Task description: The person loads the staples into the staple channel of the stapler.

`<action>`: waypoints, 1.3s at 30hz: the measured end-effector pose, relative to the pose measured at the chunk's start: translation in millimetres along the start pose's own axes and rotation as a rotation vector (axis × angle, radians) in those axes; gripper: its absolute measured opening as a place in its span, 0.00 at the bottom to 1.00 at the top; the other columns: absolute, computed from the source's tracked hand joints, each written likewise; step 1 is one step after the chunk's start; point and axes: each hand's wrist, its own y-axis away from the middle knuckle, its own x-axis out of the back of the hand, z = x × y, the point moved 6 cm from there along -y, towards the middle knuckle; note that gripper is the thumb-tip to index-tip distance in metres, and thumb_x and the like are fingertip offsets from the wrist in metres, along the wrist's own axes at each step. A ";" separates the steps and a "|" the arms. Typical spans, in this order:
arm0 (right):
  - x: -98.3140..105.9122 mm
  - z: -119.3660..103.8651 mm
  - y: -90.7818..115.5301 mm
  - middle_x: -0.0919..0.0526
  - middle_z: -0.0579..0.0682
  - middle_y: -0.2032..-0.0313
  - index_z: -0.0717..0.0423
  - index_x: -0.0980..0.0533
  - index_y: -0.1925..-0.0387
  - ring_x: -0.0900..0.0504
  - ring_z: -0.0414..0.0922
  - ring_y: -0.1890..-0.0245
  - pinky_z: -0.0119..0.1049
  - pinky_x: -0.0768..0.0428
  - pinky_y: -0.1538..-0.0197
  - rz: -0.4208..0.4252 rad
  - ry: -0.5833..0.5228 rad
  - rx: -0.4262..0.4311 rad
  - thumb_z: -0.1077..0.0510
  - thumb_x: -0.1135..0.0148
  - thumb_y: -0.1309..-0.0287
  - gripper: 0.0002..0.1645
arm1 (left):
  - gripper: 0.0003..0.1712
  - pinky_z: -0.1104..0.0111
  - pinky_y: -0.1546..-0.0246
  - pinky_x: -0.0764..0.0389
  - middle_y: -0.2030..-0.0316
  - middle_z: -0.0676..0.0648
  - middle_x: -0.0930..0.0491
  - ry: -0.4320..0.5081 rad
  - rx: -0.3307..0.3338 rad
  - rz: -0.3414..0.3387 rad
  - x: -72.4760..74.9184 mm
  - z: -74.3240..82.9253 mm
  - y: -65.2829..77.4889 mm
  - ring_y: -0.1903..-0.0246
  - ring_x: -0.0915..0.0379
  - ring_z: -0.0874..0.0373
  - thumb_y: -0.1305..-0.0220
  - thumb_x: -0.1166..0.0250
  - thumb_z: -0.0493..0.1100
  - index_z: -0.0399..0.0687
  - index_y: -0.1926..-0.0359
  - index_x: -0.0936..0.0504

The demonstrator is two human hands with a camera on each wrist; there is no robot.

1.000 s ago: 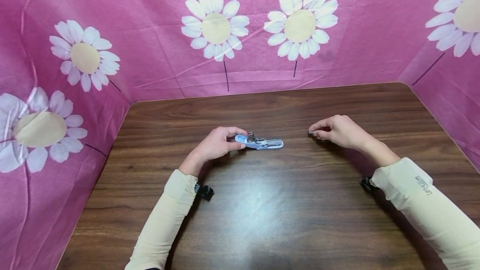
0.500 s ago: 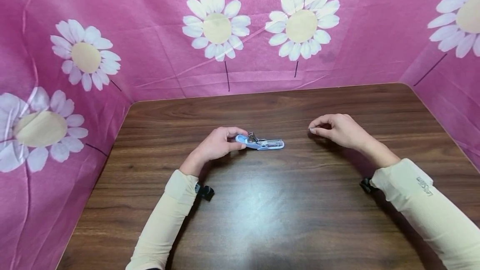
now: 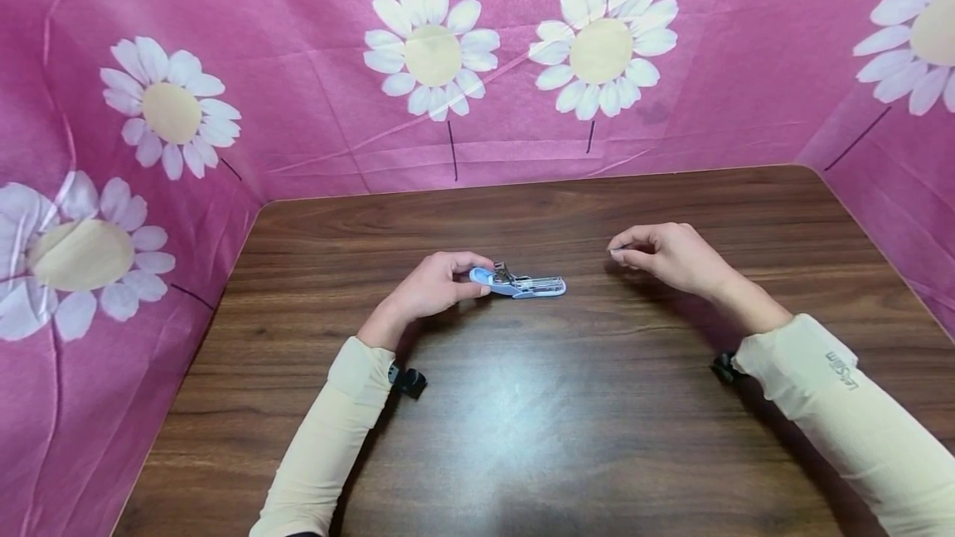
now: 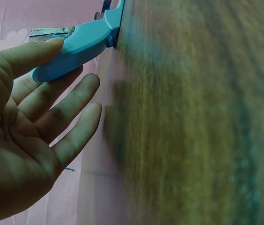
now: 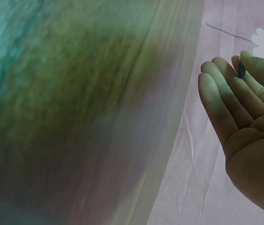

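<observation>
2 pinches: L hand (image 3: pixel 427 285) on blue stapler (image 3: pixel 525 288), R hand (image 3: pixel 682 259) on tiny pc (image 5: pixel 241 70).
Stapler prob. light, stiff; hold @ rounded end (image 4: pixel 57 66).

Soft white glare (image 3: pixel 515 404) lies on the glossy brown wood-grain table (image 3: pixel 597 471), well in from its far edge; both wrist views are dim, the wood blurred.
</observation>
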 end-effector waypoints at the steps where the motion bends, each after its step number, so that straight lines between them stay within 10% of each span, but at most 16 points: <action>1: -0.1 -1.2 -0.2 0.11 0.40 0.70 0.46 0.14 0.58 0.19 0.34 0.74 0.25 0.27 0.64 0.004 0.006 0.006 0.51 0.34 0.33 0.07 | 0.18 0.70 0.66 0.29 0.59 0.52 0.11 0.000 0.000 0.000 -0.1 0.0 0.1 0.66 0.26 0.61 0.35 0.29 0.46 0.54 0.45 0.15; 39: -12.7 -28.6 -12.1 0.09 0.41 0.62 0.47 0.14 0.58 0.19 0.36 0.64 0.30 0.24 0.59 -0.008 -0.005 0.067 0.51 0.33 0.34 0.08 | 0.19 0.69 0.62 0.27 0.59 0.54 0.12 -0.069 -0.025 0.015 2.9 6.0 1.5 0.65 0.26 0.59 0.37 0.27 0.46 0.55 0.45 0.15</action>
